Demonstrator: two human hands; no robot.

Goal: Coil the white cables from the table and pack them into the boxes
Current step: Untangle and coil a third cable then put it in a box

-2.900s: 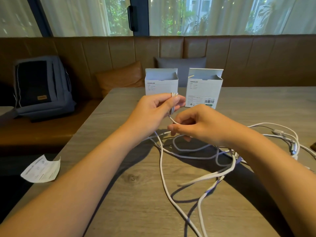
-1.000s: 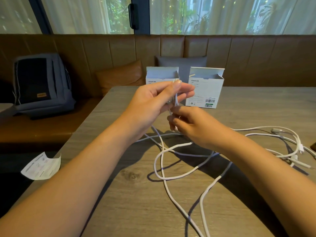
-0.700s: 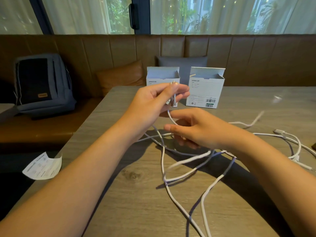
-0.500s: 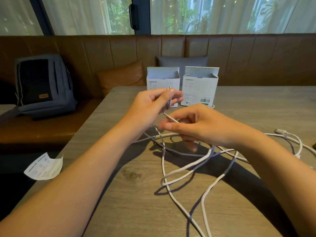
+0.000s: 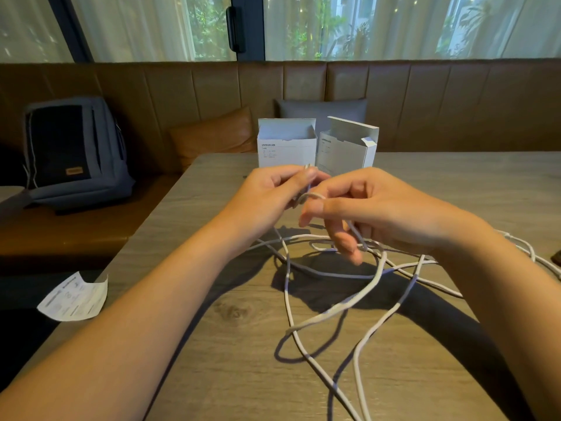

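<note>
White cables (image 5: 331, 311) lie tangled in loose loops across the wooden table (image 5: 212, 369). My left hand (image 5: 273, 196) pinches one cable's end and a small coil between thumb and fingers, held above the table. My right hand (image 5: 376, 208) is just to its right, with the same cable draped over its forefinger and running down through the fingers. Two open white boxes stand behind the hands: the left box (image 5: 285, 144) and the right box (image 5: 346, 147), which is turned at an angle. More cable (image 5: 528, 253) trails off at the right edge.
A grey backpack (image 5: 73, 153) rests on the brown bench at the left. A printed paper slip (image 5: 74, 299) hangs off the table's left edge. Cushions (image 5: 212, 135) sit on the bench behind the boxes. A small dark object (image 5: 557, 257) lies at the far right edge.
My right hand has risen and wrapped the cable over its forefinger beside the left hand. The loose loops on the table shifted. The right box has turned at an angle.
</note>
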